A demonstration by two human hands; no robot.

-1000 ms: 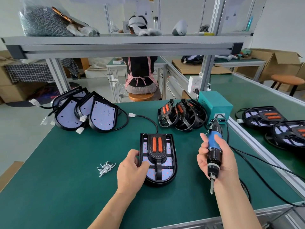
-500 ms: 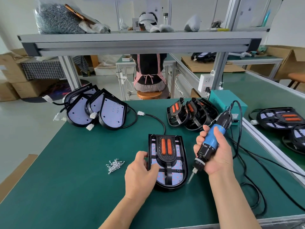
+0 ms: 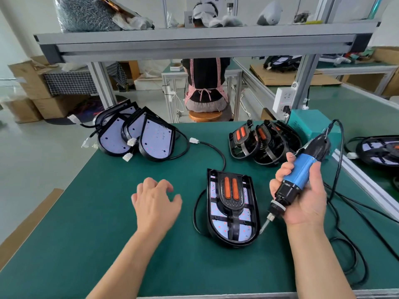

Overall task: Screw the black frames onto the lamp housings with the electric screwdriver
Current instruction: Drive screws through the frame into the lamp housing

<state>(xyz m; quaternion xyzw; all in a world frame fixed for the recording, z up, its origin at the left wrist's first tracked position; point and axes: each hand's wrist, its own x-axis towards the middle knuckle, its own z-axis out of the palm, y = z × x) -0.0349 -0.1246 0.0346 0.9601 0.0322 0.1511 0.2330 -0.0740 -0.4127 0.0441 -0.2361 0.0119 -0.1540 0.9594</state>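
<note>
A lamp housing (image 3: 218,225) lies flat in the middle of the green table (image 3: 86,234), and a black frame (image 3: 231,190) with two orange strips rests on top of it. My right hand (image 3: 308,203) grips the blue and black electric screwdriver (image 3: 302,171), tilted, its bit tip close to the housing's lower right edge. My left hand (image 3: 155,206) hovers palm down on the table left of the housing, fingers apart and curled. The loose screws are hidden under it.
Several housings without frames (image 3: 151,139) lean at the back left with white plugs. A stack of black frames (image 3: 263,143) sits back right beside a teal power box (image 3: 306,124). The screwdriver cable (image 3: 339,169) loops over the right side. A person (image 3: 205,83) sits beyond.
My left hand has let go of the housing and moved left over the spot where the screws lay. My right hand has tilted the screwdriver, bringing its bit towards the housing's right edge.
</note>
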